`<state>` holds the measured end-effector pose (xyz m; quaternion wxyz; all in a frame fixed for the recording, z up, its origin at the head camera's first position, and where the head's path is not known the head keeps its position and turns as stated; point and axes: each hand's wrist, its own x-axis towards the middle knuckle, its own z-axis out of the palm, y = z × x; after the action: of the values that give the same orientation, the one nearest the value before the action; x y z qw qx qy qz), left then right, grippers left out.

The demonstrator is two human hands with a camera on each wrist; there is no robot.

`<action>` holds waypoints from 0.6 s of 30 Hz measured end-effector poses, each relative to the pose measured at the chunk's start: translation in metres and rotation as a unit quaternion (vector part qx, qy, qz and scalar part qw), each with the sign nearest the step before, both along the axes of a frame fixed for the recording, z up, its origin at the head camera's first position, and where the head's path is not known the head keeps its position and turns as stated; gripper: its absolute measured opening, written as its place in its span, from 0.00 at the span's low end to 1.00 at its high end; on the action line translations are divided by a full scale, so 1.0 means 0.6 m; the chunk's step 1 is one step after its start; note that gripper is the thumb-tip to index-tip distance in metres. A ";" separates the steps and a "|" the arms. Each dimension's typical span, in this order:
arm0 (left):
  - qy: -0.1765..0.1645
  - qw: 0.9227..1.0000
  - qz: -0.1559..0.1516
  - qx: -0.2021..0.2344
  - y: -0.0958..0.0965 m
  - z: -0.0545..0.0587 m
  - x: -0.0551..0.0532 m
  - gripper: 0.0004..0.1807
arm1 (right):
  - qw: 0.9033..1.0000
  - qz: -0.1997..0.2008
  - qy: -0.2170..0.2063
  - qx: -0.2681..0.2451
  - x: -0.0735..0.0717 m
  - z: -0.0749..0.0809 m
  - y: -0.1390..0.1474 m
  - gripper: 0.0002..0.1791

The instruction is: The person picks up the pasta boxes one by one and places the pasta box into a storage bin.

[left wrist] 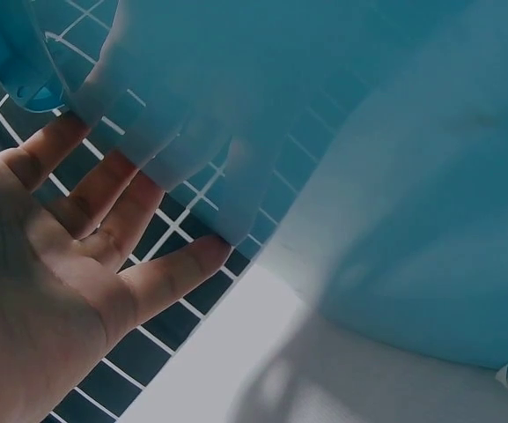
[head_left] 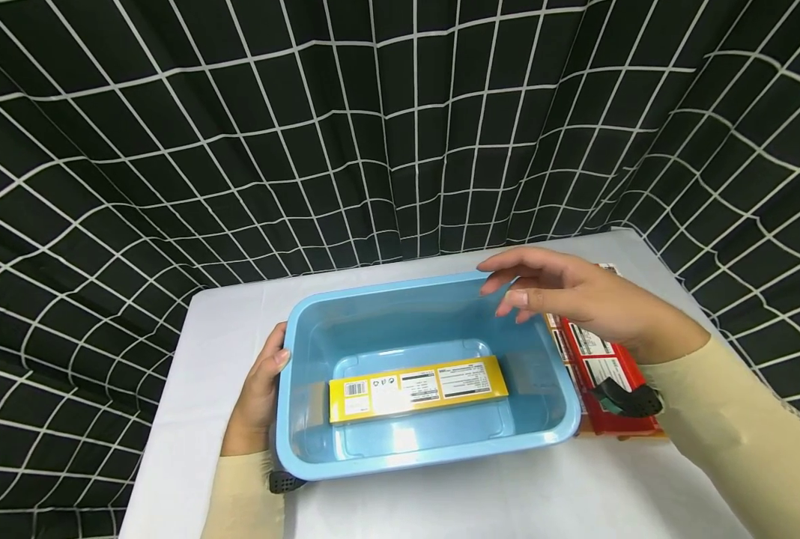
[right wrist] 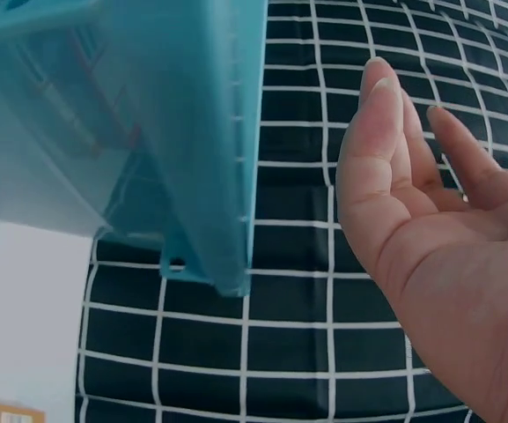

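A light blue plastic bin [head_left: 400, 318] stands on the table, its inside turned toward me. Inside, a long yellow box [head_left: 386, 393] with printed labels lies along the floor. At the bin's left end my left hand [head_left: 258, 393] touches the outer wall and rim. Its fingers look mostly straight and spread in the left wrist view, tips against the blue wall [left wrist: 430, 264]. My right hand [head_left: 568, 296] hovers over the bin's right end, fingers loosely bent and nothing held. In the right wrist view that hand [right wrist: 447, 238] is apart from the bin's corner [right wrist: 174, 159].
Red boxes [head_left: 616, 370] with white labels lie to the right of the bin, partly hidden by my right hand and forearm. A white cloth covers the table [head_left: 198, 374]. Black curtains [head_left: 413, 150] with a white grid surround the back and sides.
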<state>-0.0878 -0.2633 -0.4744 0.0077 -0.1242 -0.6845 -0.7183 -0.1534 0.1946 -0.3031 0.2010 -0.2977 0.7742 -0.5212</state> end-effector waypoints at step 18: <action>-0.008 1.000 0.004 0.013 0.003 0.001 0.001 0.30 | 0.999 -0.052 -0.007 -0.009 0.008 -0.025 0.047 0.27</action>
<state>-0.0870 -0.2614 -0.4739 0.0071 -0.1158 -0.6755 -0.7281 -0.1488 0.2226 -0.3178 0.1766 -0.2556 0.7826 -0.5395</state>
